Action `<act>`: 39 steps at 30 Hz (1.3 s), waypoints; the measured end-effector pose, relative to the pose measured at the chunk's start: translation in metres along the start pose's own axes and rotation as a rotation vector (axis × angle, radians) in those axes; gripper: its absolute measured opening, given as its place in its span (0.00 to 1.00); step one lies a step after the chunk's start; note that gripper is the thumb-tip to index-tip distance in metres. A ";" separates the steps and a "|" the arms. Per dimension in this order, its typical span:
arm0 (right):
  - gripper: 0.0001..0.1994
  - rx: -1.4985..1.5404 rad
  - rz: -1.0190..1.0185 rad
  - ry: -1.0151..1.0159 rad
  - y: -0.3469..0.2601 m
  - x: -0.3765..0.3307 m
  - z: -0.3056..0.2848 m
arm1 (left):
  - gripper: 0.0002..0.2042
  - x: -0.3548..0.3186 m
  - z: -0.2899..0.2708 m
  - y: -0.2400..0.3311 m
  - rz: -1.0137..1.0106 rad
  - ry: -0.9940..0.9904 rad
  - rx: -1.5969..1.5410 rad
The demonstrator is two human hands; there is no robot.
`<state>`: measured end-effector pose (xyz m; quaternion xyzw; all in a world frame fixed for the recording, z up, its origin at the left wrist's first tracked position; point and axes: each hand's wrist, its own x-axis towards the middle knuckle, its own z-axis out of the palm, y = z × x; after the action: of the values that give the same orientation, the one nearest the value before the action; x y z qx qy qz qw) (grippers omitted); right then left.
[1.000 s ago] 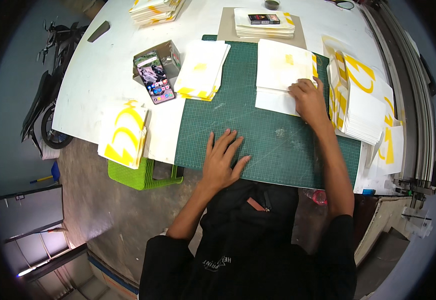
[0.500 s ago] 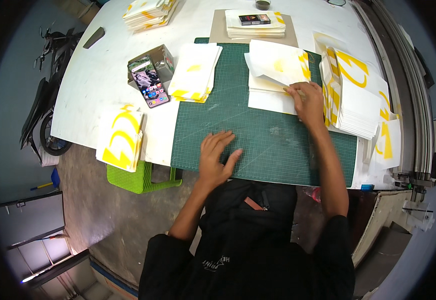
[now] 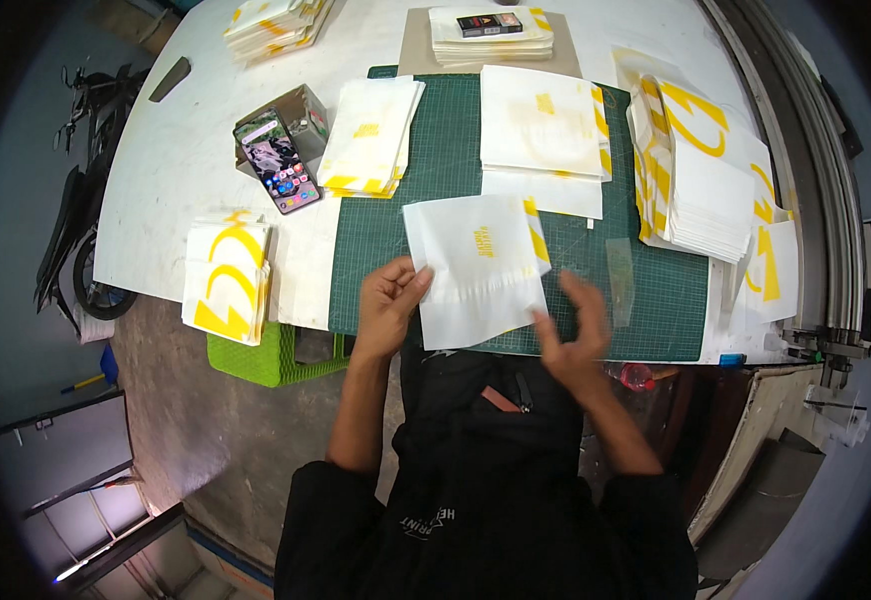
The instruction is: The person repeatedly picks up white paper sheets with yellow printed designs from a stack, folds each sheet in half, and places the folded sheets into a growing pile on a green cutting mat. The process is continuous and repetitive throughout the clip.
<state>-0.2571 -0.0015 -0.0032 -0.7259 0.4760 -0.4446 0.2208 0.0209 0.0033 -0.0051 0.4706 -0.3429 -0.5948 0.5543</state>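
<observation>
Your left hand pinches the left edge of a white paper bag, thumb on top, fingers curled under. The bag sits at frame centre, over the near edge of the green cutting mat, tilted a little, small yellow print facing up and a yellow stripe at its right edge.

Your right hand is at the bag's lower right corner, fingers spread and blurred. Can't tell if it touches the bag or hovers just off it.

Around it:
- Stack of the same white bags on the mat, just above the held bag, upper centre of frame.
- Smaller stack overlapping the mat's left edge, upper centre-left.
- Tall pile with big yellow marks at right, off the mat edge.
- Another stack at left, hanging over the tabletop edge.
- More stacks at top left and top centre; the top-centre one carries a small dark box.
- Phone with lit screen, propped on a small carton, left of the mat.
- Green crate below the tabletop edge, lower left of the mat.
- Clear plastic strip on the mat, right of the held bag.
</observation>
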 end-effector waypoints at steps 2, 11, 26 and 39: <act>0.27 0.264 0.340 0.112 0.006 0.006 0.002 | 0.11 -0.010 -0.002 0.004 0.055 -0.066 -0.131; 0.31 0.980 0.842 -0.299 0.010 0.039 0.003 | 0.20 -0.023 0.009 0.028 0.104 -0.155 -0.258; 0.08 0.918 0.561 -0.085 0.000 0.045 0.023 | 0.13 -0.036 -0.006 0.046 0.133 -0.004 0.231; 0.05 0.888 0.417 -0.077 -0.010 0.046 -0.035 | 0.13 -0.015 -0.001 0.035 0.141 0.095 0.378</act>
<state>-0.2752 -0.0340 0.0415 -0.4671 0.3672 -0.5236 0.6106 0.0329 0.0129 0.0300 0.5686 -0.4539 -0.4567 0.5119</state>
